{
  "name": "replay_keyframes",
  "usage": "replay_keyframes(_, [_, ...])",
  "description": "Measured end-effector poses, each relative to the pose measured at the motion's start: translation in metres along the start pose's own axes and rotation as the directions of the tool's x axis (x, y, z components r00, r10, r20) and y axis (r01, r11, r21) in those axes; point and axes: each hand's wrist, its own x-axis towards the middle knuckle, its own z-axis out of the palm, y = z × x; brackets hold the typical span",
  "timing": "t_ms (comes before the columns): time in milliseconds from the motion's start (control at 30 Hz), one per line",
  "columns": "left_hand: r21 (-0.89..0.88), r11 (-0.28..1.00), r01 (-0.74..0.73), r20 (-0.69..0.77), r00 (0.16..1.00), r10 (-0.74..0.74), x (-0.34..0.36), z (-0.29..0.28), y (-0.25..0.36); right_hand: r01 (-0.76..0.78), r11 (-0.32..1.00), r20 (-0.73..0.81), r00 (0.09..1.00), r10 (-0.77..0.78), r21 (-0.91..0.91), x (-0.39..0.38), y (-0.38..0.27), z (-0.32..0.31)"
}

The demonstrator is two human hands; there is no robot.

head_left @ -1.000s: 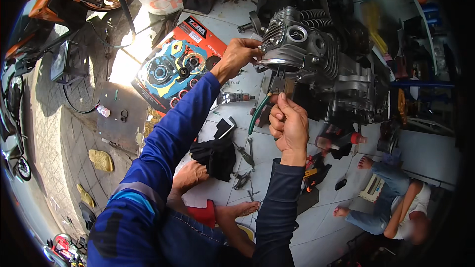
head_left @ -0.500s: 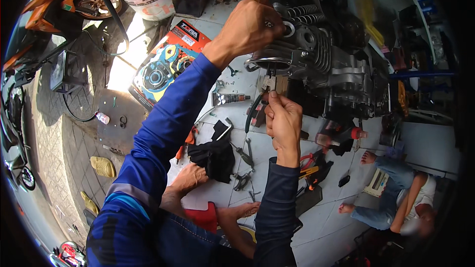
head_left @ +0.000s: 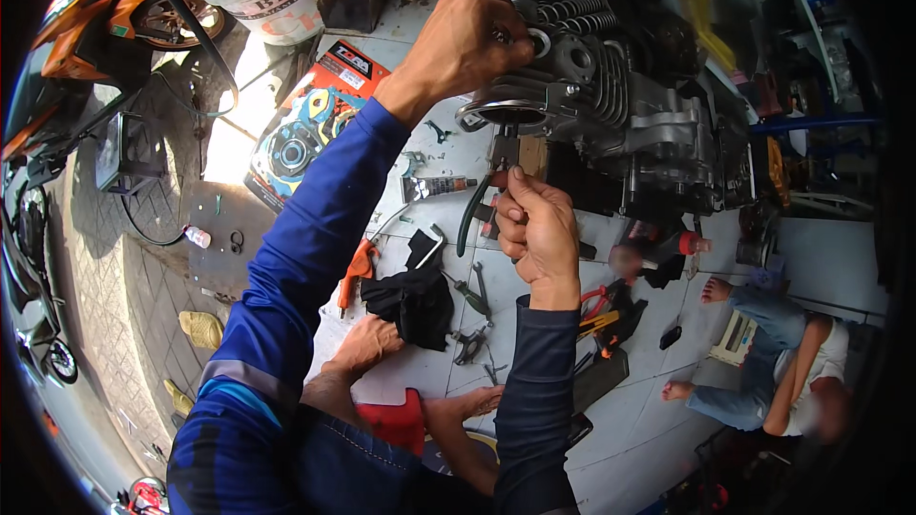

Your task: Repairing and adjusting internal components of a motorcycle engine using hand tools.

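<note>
A grey metal motorcycle engine (head_left: 658, 133) with cooling fins lies on its side ahead of me. My left hand (head_left: 468, 43) is closed at its upper left, fingers curled beside a pale ring (head_left: 540, 42); whatever the fingertips hold is hidden. Below it, my right hand (head_left: 539, 229) grips pliers (head_left: 470, 217) with a dark green handle. Their metal head points up at the chrome-rimmed opening (head_left: 506, 114) on the engine's left end. The jaw tips are not clearly visible. Two coil springs (head_left: 574, 17) lie just beyond the left hand.
A gasket set (head_left: 291, 148) in red packaging, a tube (head_left: 437, 188), an orange-handled tool (head_left: 358, 272), black cloth (head_left: 410, 305) and a screwdriver (head_left: 471, 298) lie on the tiles. A bucket (head_left: 262, 0) stands far left. Another person (head_left: 792, 362) sits at right.
The whole view has shifted slightly left. Both hands keep nearly the same places at the engine, and the pliers stay in my right hand by the opening.
</note>
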Motion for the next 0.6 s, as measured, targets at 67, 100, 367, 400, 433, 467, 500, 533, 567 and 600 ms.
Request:
replay_keyframes(67, [-0.022, 1.0, -0.003, -0.003, 1.0, 0.003, 0.0004, 0.0002, -0.0008, 0.007, 0.999, 0.018, 1.0, -0.006, -0.044, 0.0002, 0.0004, -0.0013])
replay_keyframes(100, [-0.034, 0.999, 0.012, -0.009, 1.0, -0.012, 0.0004, 0.0007, -0.001, 0.023, 0.996, 0.036, 0.999, -0.02, -0.085, 0.0001, 0.0001, -0.0018])
replay_keyframes(367, [-0.022, 0.998, 0.055, -0.004, 0.998, -0.056, 0.0026, 0.0024, 0.0015, 0.015, 0.993, -0.037, 0.999, -0.019, -0.116, -0.0022, -0.0012, 0.0054])
replay_keyframes(400, [-0.003, 0.997, 0.075, 0.02, 0.997, -0.075, 0.0027, 0.0021, 0.002, -0.02, 0.999, -0.019, 1.0, 0.02, 0.032, -0.0026, -0.0019, 0.0056])
replay_keyframes(433, [0.02, 0.995, 0.096, 0.037, 0.995, -0.097, 0.0027, 0.0018, 0.0026, -0.032, 0.999, 0.067, 0.997, 0.029, 0.04, -0.0031, -0.002, 0.0062])
replay_keyframes(467, [0.019, 0.995, 0.093, 0.044, 0.995, -0.094, 0.0028, 0.0015, 0.0031, 0.03, 0.993, -0.028, 0.999, -0.033, -0.115, -0.0034, -0.0023, 0.0064])
replay_keyframes(500, [0.019, 0.995, 0.096, 0.042, 0.994, -0.097, 0.0029, 0.0013, 0.0037, 0.079, 0.961, -0.062, 0.993, -0.098, -0.267, -0.0039, -0.0028, 0.0061])
replay_keyframes(533, [0.022, 0.994, 0.109, 0.05, 0.993, -0.11, 0.0032, 0.0012, 0.0041, 0.073, 0.961, -0.117, 0.987, -0.107, -0.265, -0.004, -0.0027, 0.0063])
replay_keyframes(567, [0.016, 0.995, 0.098, 0.047, 0.994, -0.099, 0.0037, 0.0012, 0.0044, 0.055, 0.977, -0.084, 0.994, -0.073, -0.205, -0.0039, -0.0033, 0.0057])
replay_keyframes(600, [0.018, 0.995, 0.095, 0.048, 0.994, -0.095, 0.0042, 0.0013, 0.0046, 0.037, 0.989, -0.018, 0.999, -0.04, -0.143, -0.0035, -0.0025, 0.006])
